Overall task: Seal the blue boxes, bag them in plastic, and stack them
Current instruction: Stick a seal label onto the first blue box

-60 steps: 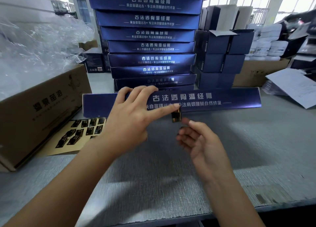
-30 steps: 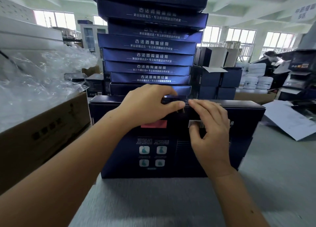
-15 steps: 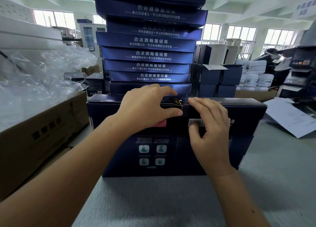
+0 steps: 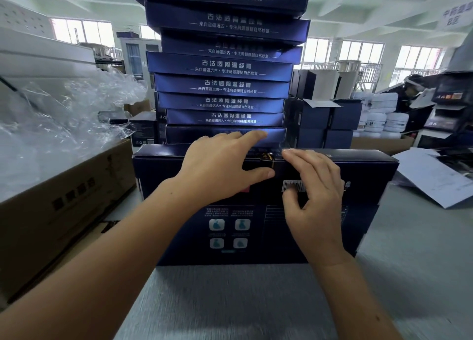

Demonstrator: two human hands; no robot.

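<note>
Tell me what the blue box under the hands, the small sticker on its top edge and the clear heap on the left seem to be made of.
Blue box: printed cardboard, slightly glossy; folded edges, crisp print.
Sticker: probably glossy paper or foil, black with gold glints; too small to be sure.
Clear heap: thin plastic film, crumpled, transparent, with bright highlights.

A: Blue boxes in the stack (image 4: 222, 86)?
B: Eight visible; one further box (image 4: 179, 232) upright on the bench (image 4: 230, 301).
A: Hands, seals?
B: One left hand (image 4: 217, 171), one right hand (image 4: 314, 194); one seal sticker (image 4: 267, 158).
</note>
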